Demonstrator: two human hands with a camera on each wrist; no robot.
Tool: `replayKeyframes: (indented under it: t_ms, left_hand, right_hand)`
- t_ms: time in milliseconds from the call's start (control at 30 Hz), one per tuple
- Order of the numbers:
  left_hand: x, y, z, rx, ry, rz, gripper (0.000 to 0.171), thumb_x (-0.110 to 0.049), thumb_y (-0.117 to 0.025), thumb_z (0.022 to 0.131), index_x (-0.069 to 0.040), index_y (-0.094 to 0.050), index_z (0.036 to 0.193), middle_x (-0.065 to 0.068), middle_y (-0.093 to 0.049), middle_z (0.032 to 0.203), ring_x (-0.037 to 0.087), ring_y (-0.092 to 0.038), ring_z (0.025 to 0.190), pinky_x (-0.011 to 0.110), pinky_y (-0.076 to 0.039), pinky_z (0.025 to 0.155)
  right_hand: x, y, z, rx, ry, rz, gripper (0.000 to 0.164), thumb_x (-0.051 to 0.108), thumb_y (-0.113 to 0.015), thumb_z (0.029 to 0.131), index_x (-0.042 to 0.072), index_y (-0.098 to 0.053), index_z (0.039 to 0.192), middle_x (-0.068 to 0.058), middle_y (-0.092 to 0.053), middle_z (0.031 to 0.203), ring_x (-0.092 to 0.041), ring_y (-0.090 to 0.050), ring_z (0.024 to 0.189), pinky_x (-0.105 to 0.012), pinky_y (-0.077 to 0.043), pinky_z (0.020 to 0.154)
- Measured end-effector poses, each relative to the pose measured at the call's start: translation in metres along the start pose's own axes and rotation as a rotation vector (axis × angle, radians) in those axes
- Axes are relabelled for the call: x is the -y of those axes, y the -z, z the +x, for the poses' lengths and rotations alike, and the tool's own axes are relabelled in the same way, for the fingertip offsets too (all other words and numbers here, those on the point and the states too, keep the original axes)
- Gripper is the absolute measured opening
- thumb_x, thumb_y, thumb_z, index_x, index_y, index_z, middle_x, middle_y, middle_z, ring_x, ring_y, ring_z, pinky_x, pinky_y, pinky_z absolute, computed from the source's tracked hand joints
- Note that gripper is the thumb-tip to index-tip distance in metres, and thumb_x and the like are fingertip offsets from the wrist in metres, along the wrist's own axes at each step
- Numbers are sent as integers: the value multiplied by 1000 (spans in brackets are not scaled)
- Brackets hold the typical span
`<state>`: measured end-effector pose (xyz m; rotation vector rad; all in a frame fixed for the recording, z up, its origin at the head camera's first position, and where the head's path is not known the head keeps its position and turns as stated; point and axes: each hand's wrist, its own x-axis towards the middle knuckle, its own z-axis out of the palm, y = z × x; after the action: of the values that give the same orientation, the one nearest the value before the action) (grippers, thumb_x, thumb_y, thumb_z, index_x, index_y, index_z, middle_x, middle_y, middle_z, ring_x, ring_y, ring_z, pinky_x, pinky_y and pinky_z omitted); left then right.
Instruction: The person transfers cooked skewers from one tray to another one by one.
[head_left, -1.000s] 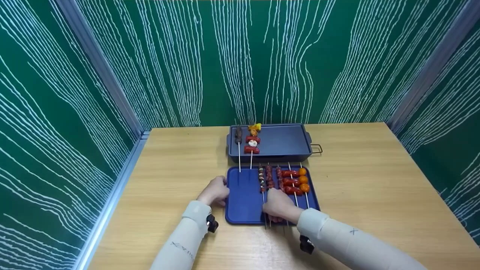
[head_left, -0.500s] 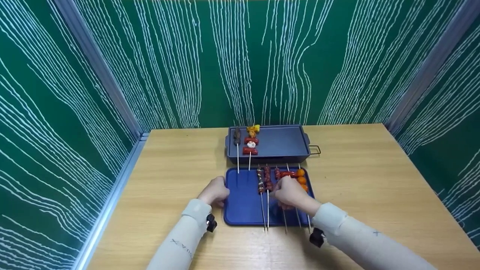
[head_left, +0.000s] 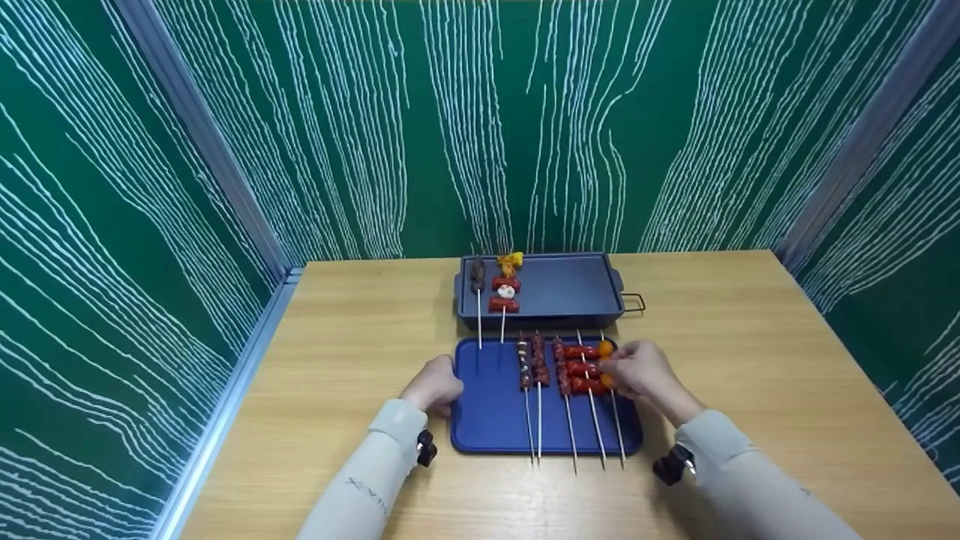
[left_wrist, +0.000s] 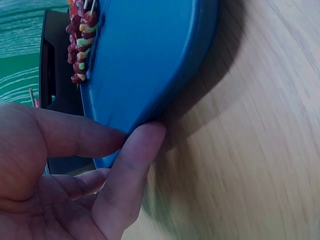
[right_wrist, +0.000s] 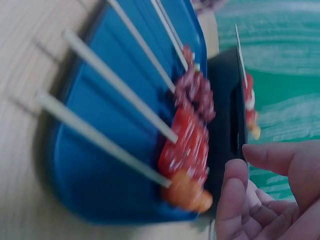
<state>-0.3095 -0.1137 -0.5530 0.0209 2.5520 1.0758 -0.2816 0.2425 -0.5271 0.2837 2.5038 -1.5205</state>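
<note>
My left hand pinches the left rim of the blue tray between thumb and fingers, seen closely in the left wrist view. On the tray's right half lie several skewers, sticks pointing toward me: a mixed one, two of reddish meat chunks, one of red sausage pieces and one of orange balls. My right hand is at the orange-ball skewer, its fingertips overlapping the balls in the head view. The right wrist view shows that hand's thumb apart from its bent fingers, nothing between them.
Just behind the tray stands a dark grey grill pan with a wire handle on its right. A dark meat skewer and a mixed skewer lie in its left part, sticks reaching over the tray. Green walls enclose the wooden table.
My right hand has moved right, from the meat skewers past the sausage skewer to the orange balls, uncovering the middle skewers. The left hand stays at the tray's rim.
</note>
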Motion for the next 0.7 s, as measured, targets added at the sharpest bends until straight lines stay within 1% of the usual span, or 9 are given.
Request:
replayKeyframes:
  t_ms: [100,233,300,433,500,567,633,700]
  left_hand:
    - [0,-1,1,-4,-5,13,13,5,-49,88,1,-56,98,17,-64,90,19,-60,44,33,-60,40]
    - [-2,0,1,-9,0,35,17,5,-50,89,3,-58,104,18,-63,93,20,-61,47,33,-61,42]
    - [-3,2,1,-6,-1,51,18,5,-50,89,3,-59,105,18,-63,93,20,-62,49,35,-62,43]
    - [-7,6,2,3,1,74,14,4,-50,88,1,-60,97,15,-62,84,21,-62,50,36,-61,44]
    - [-10,11,2,-1,6,83,11,3,-50,89,-1,-60,93,12,-61,77,21,-60,49,34,-57,42]
    - [-14,14,4,-6,14,89,11,2,-50,90,-4,-58,87,8,-58,69,20,-58,49,30,-51,41]
    - [-19,18,6,-26,5,96,15,1,-51,91,-8,-55,80,4,-55,63,19,-54,49,27,-45,40]
    - [-24,23,9,-53,-11,100,22,0,-51,92,-12,-50,73,1,-52,60,17,-51,49,26,-39,40]
  right_hand:
    - [-15,9,2,-26,-36,47,15,8,-74,96,-2,-63,99,-1,-62,68,-11,-57,53,-22,-52,46]
    - [-30,13,3,-43,-54,54,18,4,-73,95,-5,-59,104,0,-57,65,-12,-56,52,-23,-52,46]
    - [-35,13,3,-46,-49,54,20,3,-72,95,-6,-58,105,0,-57,64,-12,-57,52,-23,-52,45]
    - [-45,12,4,-47,-40,23,17,2,-70,95,-8,-62,106,-1,-61,65,-13,-60,52,-24,-56,45]
    - [-47,11,6,-46,-31,6,14,0,-68,94,-8,-64,105,-2,-63,66,-14,-61,53,-24,-57,46]
    - [-51,11,7,-51,-28,-4,12,-1,-66,94,-8,-65,103,-2,-63,66,-14,-61,53,-25,-57,46]
    - [-53,12,8,-57,-25,-7,11,-2,-65,92,-8,-66,101,-2,-63,65,-14,-61,52,-24,-57,45]
    - [-54,12,9,-61,-34,-10,11,-2,-66,92,-8,-67,101,-2,-62,65,-14,-61,52,-24,-57,45]
